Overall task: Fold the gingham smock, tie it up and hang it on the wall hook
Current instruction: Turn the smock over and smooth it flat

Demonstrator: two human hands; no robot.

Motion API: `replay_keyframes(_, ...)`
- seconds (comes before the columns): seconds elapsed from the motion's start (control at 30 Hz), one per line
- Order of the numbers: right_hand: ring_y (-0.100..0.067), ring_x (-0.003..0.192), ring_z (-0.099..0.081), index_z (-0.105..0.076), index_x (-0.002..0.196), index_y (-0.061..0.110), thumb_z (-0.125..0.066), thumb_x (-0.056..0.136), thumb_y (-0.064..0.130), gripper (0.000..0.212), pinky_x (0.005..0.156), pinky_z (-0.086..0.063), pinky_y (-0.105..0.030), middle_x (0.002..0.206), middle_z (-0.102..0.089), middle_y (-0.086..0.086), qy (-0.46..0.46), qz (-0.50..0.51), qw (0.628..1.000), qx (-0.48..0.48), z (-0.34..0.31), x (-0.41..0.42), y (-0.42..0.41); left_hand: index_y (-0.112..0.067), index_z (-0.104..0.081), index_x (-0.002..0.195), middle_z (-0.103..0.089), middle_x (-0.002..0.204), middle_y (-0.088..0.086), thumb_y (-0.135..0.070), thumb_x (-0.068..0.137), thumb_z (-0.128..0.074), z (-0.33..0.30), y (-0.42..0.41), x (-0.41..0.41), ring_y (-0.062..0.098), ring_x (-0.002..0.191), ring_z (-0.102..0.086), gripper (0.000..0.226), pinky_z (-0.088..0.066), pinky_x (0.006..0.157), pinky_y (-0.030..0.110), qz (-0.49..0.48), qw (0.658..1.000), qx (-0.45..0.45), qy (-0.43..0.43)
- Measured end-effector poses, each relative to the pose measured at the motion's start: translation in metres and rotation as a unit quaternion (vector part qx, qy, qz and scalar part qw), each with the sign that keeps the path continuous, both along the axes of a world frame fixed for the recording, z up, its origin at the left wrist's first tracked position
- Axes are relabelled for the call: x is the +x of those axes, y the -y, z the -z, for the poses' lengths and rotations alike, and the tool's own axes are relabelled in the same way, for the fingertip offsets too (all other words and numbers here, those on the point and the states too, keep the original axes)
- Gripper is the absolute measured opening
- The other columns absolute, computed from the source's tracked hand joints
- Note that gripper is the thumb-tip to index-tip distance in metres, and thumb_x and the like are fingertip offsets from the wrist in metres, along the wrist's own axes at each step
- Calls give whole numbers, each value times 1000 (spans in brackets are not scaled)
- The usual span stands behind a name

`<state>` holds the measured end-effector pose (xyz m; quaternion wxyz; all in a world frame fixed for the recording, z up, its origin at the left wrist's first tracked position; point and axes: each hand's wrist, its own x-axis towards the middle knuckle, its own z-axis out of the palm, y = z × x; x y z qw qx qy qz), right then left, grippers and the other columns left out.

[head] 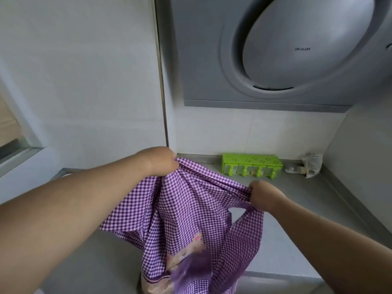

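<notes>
Purple-and-white gingham cotton smock [186, 209], light and limp, hangs from our left hand [161, 161] and right hand [263, 194], both fisted tight on its upper edge, where we judge it handles best.

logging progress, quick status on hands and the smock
Left hand and right hand both shut on gingham smock, held up over counter. Unfolded, untied. Green rack behind, clear of cloth. No hook in view.
</notes>
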<state>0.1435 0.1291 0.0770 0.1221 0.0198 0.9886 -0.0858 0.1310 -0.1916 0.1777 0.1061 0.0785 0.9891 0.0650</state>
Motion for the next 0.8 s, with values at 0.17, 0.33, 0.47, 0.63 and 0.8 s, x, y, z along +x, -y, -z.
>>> replay_keyframes(0.17, -28, 95, -68, -72, 111, 7, -47, 93, 4, 31, 72, -54, -34, 104, -72, -11, 15, 85, 992, -90, 21, 2, -26, -19, -72, 85, -72, 89, 2, -45, 102, -47, 11, 13, -6, 17, 81, -68, 40, -56, 77, 33, -22, 1000, -12, 5)
replay_keyframes(0.33, -32, 105, -65, -67, 128, 5, -45, 106, 21, 35, 88, -52, -39, 124, -68, -19, -29, 192, 948, -251, 26, 6, -48, -22, -72, 85, -72, 89, 0, -53, 103, -45, 24, 3, -17, 16, 81, -68, 45, -53, 70, 30, -19, 999, -26, 9)
replay_keyframes(0.47, -20, 80, -69, -73, 88, 15, -38, 104, 58, 57, 69, -51, -31, 84, -72, -4, -9, 149, 978, -147, 19, 11, -71, -23, -72, 90, -72, 89, -2, -55, 105, -41, 38, -15, -33, 15, 82, -68, 47, -57, 77, 32, -18, 999, -41, 3)
replay_keyframes(0.63, -14, 86, -66, -72, 102, 18, -34, 97, 74, 67, 86, -55, -35, 92, -71, 1, 115, 58, 991, -34, 34, 9, -120, -23, -69, 109, -68, 100, -3, -51, 106, -33, 59, -53, -69, 15, 89, -64, 46, -54, 79, 35, -8, 997, -71, 1)
replay_keyframes(0.8, -22, 117, -62, -61, 134, 14, -48, 104, 44, 44, 102, -47, -36, 131, -65, -6, 173, -19, 982, 70, 46, -8, -175, -22, -70, 120, -69, 121, 4, -50, 106, -32, 81, -106, -114, 21, 99, -63, 50, -55, 94, 40, 5, 995, -101, 13)
